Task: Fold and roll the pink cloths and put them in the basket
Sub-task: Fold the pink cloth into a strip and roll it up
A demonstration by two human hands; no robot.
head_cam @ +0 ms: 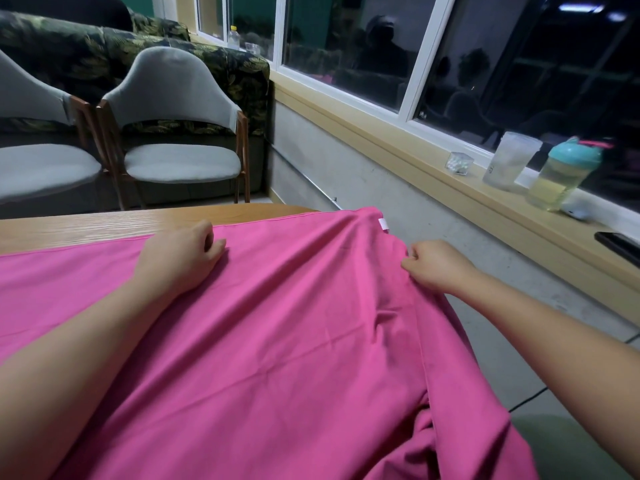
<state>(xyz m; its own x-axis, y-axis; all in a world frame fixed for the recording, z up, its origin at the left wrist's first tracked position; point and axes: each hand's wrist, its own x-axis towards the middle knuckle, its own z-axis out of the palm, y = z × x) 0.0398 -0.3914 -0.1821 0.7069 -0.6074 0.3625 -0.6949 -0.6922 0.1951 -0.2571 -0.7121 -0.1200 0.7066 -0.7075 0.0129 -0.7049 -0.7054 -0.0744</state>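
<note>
Cloth (277, 341) on table (104, 226), chairs (180, 133) behind.

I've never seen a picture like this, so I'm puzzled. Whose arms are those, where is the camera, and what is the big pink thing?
Those are a person's two bare arms. The camera sits on that person's head and looks forward and down, so you see what they see. The big pink thing is a pink cloth spread over a wooden table. The right hand pinches the cloth's edge. The left hand rests on it with curled fingers; whether it grips is unclear. Behind stand grey chairs, and a bottle and cup sit on the windowsill.
</note>
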